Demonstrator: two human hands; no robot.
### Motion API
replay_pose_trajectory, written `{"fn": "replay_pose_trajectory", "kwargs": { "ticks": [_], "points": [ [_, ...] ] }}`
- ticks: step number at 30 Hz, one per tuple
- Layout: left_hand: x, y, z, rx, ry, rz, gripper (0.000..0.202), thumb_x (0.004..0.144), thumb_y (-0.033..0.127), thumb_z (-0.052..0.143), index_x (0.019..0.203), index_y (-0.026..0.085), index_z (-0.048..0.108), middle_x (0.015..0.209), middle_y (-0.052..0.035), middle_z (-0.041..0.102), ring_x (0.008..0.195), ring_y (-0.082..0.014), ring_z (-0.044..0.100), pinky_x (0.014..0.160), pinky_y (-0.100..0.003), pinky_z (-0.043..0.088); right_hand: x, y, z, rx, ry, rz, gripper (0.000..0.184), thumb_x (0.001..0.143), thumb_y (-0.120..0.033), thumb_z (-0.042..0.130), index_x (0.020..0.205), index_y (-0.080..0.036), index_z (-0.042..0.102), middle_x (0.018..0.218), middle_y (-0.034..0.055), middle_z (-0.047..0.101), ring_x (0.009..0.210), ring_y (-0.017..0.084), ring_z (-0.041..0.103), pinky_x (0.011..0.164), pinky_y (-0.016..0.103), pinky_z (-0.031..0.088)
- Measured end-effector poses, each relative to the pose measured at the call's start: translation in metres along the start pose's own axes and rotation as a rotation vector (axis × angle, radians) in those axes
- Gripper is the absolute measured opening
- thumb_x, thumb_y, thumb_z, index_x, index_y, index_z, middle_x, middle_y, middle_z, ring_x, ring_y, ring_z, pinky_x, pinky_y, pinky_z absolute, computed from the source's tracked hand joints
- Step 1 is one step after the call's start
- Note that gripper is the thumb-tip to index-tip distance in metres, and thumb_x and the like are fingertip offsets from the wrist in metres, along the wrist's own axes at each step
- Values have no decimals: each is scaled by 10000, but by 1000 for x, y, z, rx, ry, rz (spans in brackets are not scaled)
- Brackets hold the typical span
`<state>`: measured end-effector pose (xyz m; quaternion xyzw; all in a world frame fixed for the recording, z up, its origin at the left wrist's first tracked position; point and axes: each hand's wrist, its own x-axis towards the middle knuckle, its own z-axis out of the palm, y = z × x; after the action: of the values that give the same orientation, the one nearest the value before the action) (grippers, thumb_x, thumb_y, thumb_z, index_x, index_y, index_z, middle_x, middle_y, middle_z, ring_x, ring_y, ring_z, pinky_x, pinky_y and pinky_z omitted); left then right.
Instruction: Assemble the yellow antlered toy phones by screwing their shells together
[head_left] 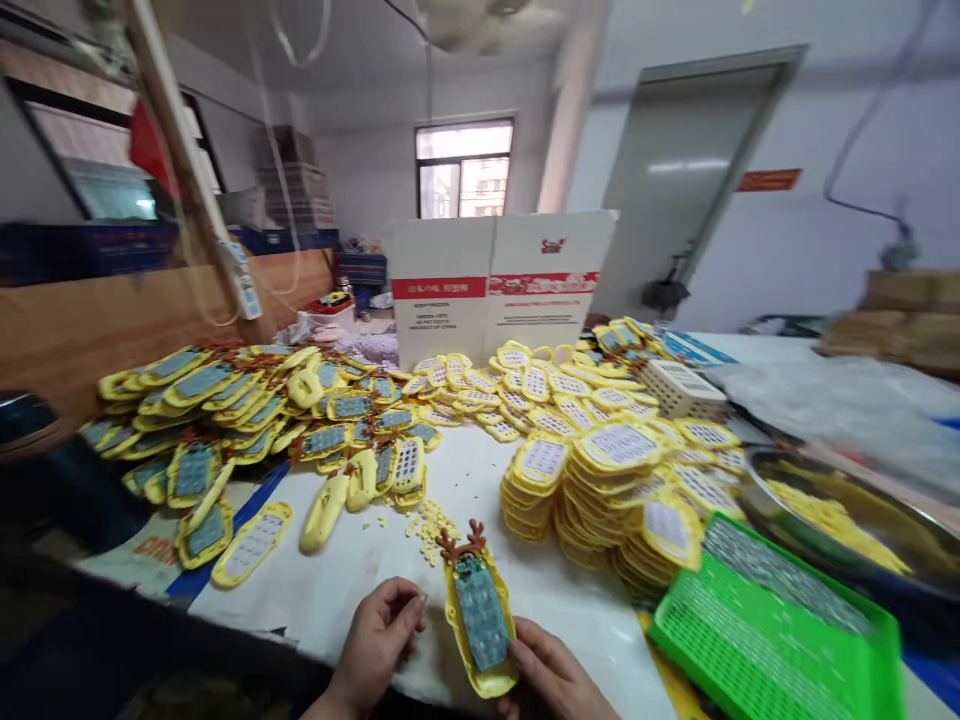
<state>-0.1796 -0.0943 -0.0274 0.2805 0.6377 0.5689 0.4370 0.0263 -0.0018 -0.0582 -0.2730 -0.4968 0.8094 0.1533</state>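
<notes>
My right hand [551, 668] grips the lower right edge of a yellow toy phone shell [481, 612]. The shell lies inside up, with a grey-green keypad sheet, a small circuit board near its top and brown antlers at the far end. Just left of it, my left hand [381, 632] is closed in a pinch; whatever sits between thumb and forefinger is too small to make out. Small pale yellow pieces [429, 528] are scattered on the white table [322, 610] beyond the shell.
Stacked yellow shell halves with keypads [592, 490] rise at right. More shells with grey sheets [202, 385] are heaped at left. A green basket [780, 640] and a metal bowl [765, 470] of yellow parts stand at right. A white carton [450, 250] stands behind.
</notes>
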Motion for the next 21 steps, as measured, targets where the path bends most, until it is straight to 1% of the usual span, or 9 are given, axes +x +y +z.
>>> {"fn": "replay_pose_trajectory", "kwargs": {
  "ticks": [2,5,9,14,16,18,19,20,21],
  "points": [
    [0,2,1,23,35,18,571,607,685,753,794,154,656,611,9,602,491,-84,485,479,-212,357,2,-2,1,8,-53,-45,624,732,-733,639,977,-159,647,732,10,632,574,83,579,563,198,460],
    [-1,6,5,43,102,46,564,586,678,769,781,158,675,599,7,607,496,-86,486,481,-201,367,5,-8,1,6,-83,-114,632,740,-745,618,940,-145,619,713,3,625,567,75,579,556,192,464],
    [0,12,5,117,80,37,581,533,693,785,768,168,702,597,-7,633,511,-115,524,474,-211,406,8,-11,2,16,-88,-124,697,676,-786,634,943,-144,596,745,6,630,562,76,575,544,202,468],
    [9,19,1,197,77,53,564,482,670,813,745,178,726,650,-48,697,650,-195,632,608,-253,521,9,-14,0,5,-129,-104,741,632,-805,645,965,-144,610,736,-1,622,542,79,558,544,223,457],
    [11,20,2,171,112,26,599,423,666,834,737,171,714,632,-50,692,613,-192,620,568,-252,515,9,-16,-1,0,-140,-113,740,642,-801,639,983,-144,616,726,-8,619,518,71,533,559,235,456],
    [13,22,3,96,163,7,653,391,661,843,804,177,698,641,-38,692,557,-180,595,513,-257,503,12,-19,-2,10,-161,-108,739,637,-793,648,992,-146,612,693,-23,611,487,59,505,584,247,463],
    [13,22,4,63,162,12,675,410,668,834,859,185,688,685,-40,705,561,-187,603,508,-269,509,13,-21,-2,24,-183,-98,743,618,-789,666,989,-149,606,663,-36,600,475,57,500,595,250,468],
    [14,23,4,67,122,34,681,469,695,795,917,195,677,756,-50,721,589,-201,620,516,-288,523,15,-22,-3,40,-211,-87,747,590,-783,689,980,-152,599,626,-51,583,469,60,503,603,252,473],
    [16,25,5,107,43,57,673,554,729,726,962,198,670,836,-68,728,630,-219,637,531,-313,540,18,-24,-4,54,-246,-73,749,560,-772,716,966,-156,590,593,-64,565,472,68,519,612,251,478]
  ]
}}
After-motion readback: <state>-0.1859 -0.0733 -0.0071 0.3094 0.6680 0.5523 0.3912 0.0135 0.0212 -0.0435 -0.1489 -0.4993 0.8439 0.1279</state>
